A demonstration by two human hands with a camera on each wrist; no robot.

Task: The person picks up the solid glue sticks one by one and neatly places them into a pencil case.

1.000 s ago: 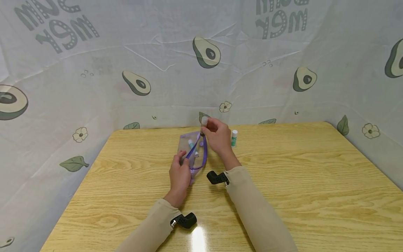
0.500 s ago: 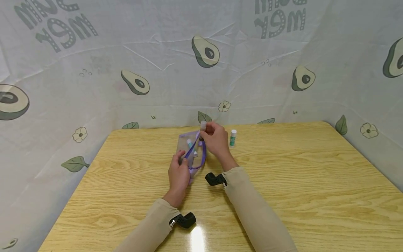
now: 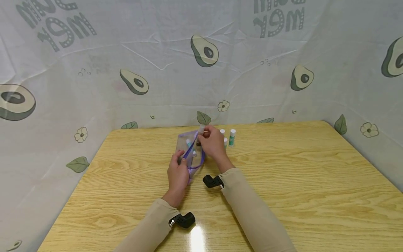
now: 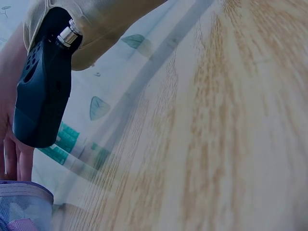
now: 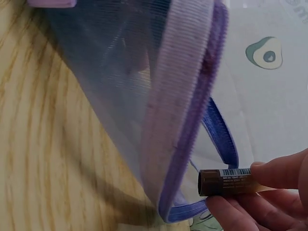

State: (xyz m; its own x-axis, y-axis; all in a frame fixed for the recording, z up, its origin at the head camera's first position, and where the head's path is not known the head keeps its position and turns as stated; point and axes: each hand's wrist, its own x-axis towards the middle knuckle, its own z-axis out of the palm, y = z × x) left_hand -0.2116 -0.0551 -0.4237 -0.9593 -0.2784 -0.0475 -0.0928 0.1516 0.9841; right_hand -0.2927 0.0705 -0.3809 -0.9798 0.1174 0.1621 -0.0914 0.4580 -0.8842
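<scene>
Nearest, the person's left hand (image 3: 178,175) holds the near side of a see-through mesh pouch (image 3: 181,142) with an open purple zip, thumb and fingers clamped on it, the grip partly hidden. A teal-and-white tube (image 3: 190,144) lies slantwise within the pouch. Farther off, the right hand (image 3: 214,143) pinches a brown tube (image 5: 224,183) between thumb and fingers at the pouch's mouth. Just beyond that hand, white-capped green tubes (image 3: 232,138) stand upright on the wooden table (image 3: 283,192); behind hangs an avocado-print cloth (image 3: 170,91).
</scene>
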